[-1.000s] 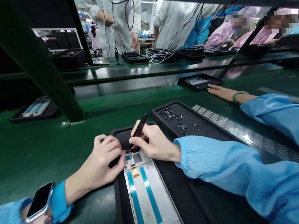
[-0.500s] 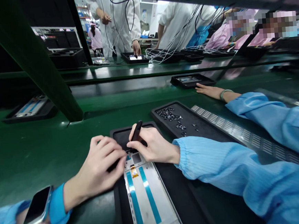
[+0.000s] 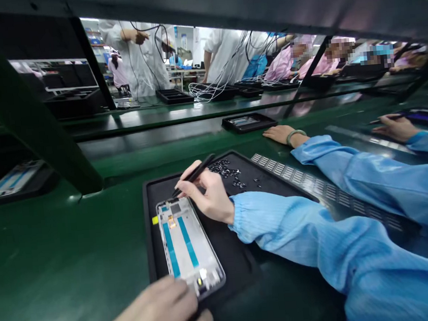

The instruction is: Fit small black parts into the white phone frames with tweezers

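My right hand (image 3: 207, 190) grips black tweezers (image 3: 196, 174), slanted with their tips down at the top edge of a phone frame (image 3: 185, 239). The frame lies in a black tray (image 3: 236, 257) and carries two blue strips, an orange flex connector and a yellow tab at its left. My left hand (image 3: 162, 310), slightly blurred, is over the near left corner of the tray by the frame's bottom end. Its fingers are loosely bent and the thumb stands apart, with nothing visible between them.
A second black tray (image 3: 244, 170) with many small dark parts lies behind my right hand, beside a slotted metal strip (image 3: 293, 179). A co-worker's hand (image 3: 282, 134) rests at right. A green post (image 3: 49, 134) rises at left. Another tray (image 3: 248, 122) stands farther back.
My left hand has left the frame's top end and come down to its bottom end. The tweezers now tilt more to the right. The camera view has shifted, showing the whole frame.
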`<state>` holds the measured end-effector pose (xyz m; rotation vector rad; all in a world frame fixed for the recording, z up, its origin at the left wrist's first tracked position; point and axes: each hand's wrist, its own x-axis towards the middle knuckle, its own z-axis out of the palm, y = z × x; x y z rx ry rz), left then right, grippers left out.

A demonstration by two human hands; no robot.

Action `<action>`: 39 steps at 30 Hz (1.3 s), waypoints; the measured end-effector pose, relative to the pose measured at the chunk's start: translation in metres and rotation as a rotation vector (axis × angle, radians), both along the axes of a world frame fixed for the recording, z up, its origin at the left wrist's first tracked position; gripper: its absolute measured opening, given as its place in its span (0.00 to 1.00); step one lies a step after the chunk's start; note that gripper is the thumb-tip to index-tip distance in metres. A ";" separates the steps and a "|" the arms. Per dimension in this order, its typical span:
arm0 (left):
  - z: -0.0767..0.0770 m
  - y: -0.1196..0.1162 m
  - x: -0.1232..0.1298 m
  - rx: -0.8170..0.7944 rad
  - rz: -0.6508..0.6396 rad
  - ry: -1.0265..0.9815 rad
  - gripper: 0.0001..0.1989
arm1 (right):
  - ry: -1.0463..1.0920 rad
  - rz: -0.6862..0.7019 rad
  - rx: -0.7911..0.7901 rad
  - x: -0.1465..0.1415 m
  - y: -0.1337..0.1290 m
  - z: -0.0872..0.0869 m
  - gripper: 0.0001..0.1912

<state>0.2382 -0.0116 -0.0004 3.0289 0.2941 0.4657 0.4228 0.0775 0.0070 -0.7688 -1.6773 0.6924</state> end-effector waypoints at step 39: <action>-0.048 0.129 0.020 0.114 0.376 0.046 0.21 | -0.734 -0.173 0.201 0.079 -0.019 0.094 0.14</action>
